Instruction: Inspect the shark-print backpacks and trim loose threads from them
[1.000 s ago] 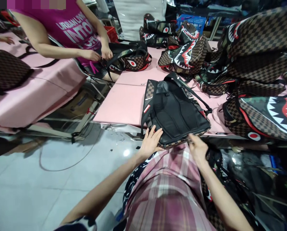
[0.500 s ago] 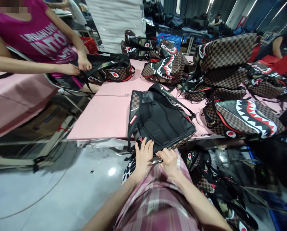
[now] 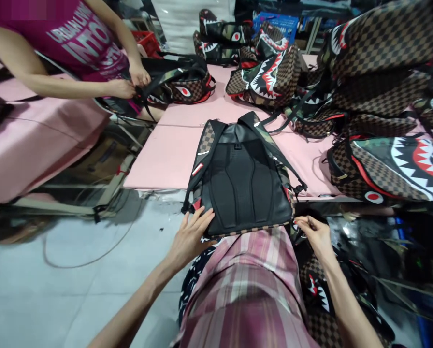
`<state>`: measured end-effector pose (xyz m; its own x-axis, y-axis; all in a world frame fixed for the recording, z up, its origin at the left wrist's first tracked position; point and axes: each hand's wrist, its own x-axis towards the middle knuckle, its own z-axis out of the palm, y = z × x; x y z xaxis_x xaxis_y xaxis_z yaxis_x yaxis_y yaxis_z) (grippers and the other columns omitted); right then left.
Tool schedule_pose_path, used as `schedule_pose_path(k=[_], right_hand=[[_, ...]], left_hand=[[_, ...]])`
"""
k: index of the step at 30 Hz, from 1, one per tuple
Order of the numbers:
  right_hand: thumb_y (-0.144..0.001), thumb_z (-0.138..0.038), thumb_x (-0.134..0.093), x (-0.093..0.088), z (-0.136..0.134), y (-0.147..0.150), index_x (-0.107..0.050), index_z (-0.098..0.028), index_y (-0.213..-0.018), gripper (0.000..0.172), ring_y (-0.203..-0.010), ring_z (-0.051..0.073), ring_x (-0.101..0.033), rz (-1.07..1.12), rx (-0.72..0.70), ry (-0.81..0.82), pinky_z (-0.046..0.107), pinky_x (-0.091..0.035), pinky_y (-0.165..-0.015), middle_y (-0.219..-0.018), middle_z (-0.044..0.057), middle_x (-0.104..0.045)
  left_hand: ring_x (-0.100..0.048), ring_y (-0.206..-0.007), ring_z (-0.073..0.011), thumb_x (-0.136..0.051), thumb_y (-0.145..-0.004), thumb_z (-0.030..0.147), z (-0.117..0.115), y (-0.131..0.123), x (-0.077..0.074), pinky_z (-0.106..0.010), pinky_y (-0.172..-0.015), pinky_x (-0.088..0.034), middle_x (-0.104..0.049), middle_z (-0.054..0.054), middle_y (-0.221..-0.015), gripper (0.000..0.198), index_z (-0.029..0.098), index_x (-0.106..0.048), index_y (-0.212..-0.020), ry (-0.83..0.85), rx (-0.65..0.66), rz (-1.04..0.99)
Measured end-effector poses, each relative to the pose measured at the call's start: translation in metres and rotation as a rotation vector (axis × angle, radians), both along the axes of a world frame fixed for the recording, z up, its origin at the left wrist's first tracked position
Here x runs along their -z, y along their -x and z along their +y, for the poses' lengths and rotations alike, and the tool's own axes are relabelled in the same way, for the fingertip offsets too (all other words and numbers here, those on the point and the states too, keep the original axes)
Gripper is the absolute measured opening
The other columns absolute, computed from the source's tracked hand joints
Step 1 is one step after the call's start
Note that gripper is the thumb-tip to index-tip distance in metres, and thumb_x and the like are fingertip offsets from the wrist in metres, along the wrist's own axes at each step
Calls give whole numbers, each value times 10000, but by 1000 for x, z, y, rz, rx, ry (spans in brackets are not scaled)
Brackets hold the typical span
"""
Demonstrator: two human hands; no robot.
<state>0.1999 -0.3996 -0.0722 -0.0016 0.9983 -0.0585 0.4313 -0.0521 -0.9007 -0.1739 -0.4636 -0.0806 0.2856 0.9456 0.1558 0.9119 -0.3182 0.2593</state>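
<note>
A backpack (image 3: pixel 243 179) lies with its black padded back panel up and its straps spread, its lower edge overhanging the table toward my lap. My left hand (image 3: pixel 193 237) rests at its lower left corner, fingers extended on the edge beside a red tab. At the lower right corner, my right hand (image 3: pixel 317 236) is closed in a pinch close to the backpack's edge. What sits in those fingers is too small and dark to make out. A checkered trim runs along the bag's bottom edge.
The pink-covered table (image 3: pixel 158 159) carries more checkered shark-mouth backpacks, one close on the right (image 3: pixel 394 169) and a stack (image 3: pixel 386 72) behind. Across on the left, a co-worker's hands (image 3: pixel 129 84) handle another bag (image 3: pixel 182 82). Further bags (image 3: pixel 321 290) lie below the table, right.
The backpack has turned from askew to nearly straight. My hands have moved apart, the left to its left corner, the right to its right corner. The metal tool seen between them no longer shows clearly.
</note>
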Motion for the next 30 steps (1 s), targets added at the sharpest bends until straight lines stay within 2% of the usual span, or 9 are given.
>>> schedule_pose_path(k=[2, 7, 14, 19, 20, 22, 25, 27, 30], right_hand=[[-713, -399, -621, 3, 2, 1, -679, -165, -788, 252, -690, 166, -553, 75, 71, 50, 257, -405, -614, -745, 30, -643], [-712, -409, -628, 13, 7, 16, -605, -160, -691, 251, -559, 106, -434, 99, 137, 4, 218, -334, -514, -591, -27, -512], [-722, -395, -613, 15, 6, 29, -540, -162, -659, 252, -527, 85, -367, 130, 131, 3, 208, -298, -497, -560, -48, -434], [-722, -384, -607, 18, 2, 30, -528, -162, -637, 251, -517, 84, -374, 155, 116, 15, 210, -306, -496, -545, -48, -432], [-721, -384, -608, 20, 2, 30, -539, -161, -648, 244, -521, 87, -387, 159, 123, 12, 211, -315, -500, -551, -45, -444], [-712, -385, -615, 23, 2, 27, -562, -159, -669, 236, -526, 91, -408, 167, 155, -6, 214, -331, -508, -558, -40, -465], [-693, -389, -632, 21, 4, 22, -586, -157, -658, 240, -523, 103, -441, 124, 159, -6, 220, -348, -504, -553, -31, -499], [-710, -378, -626, 14, 3, 22, -624, -158, -684, 221, -550, 121, -489, 18, 128, -58, 230, -368, -517, -597, -11, -557], [-791, -290, -563, -5, -1, 38, -671, -183, -797, 152, -646, 141, -562, -136, -46, -286, 241, -411, -588, -723, 16, -625]], left_hand=[[-429, -1212, -306, -573, -787, 382, 5, -8, -11, -543, -985, -320, -555, -103, -1241, 460, 205, -509, -1207, 55, -70, -121], [-559, -968, -174, -467, -871, 253, 37, -39, -25, -341, -874, -440, -640, -56, -1006, 218, 209, -634, -1004, -127, -207, -352], [-440, -1112, -262, -557, -815, 246, 66, -61, -31, -435, -908, -343, -603, -57, -994, 122, 213, -674, -829, 48, 84, -98], [-571, -916, -215, -473, -845, 405, 58, -50, -62, -365, -849, -407, -648, -64, -781, 352, 174, -633, -633, 533, 424, -548], [-594, -832, -190, -403, -867, 450, 56, -45, -65, -333, -803, -433, -649, -63, -743, 434, 165, -611, -614, 623, 389, -680], [-607, -718, -161, -259, -901, 469, 52, -35, -65, -286, -707, -456, -641, -62, -694, 533, 154, -571, -605, 648, 39, -791], [-609, -684, -159, -305, -896, 440, 51, -30, -47, -248, -628, -431, -627, -35, -661, 432, 155, -587, -735, 509, -528, -484], [-617, -701, -170, -428, -862, 439, 52, -34, -32, -239, -609, -412, -636, -17, -688, 321, 166, -576, -944, 447, -621, -253], [-629, -727, -184, -523, -809, 485, 52, -43, -19, -235, -585, -402, -640, -13, -734, 437, 176, -488, -1116, 373, -629, -119]])
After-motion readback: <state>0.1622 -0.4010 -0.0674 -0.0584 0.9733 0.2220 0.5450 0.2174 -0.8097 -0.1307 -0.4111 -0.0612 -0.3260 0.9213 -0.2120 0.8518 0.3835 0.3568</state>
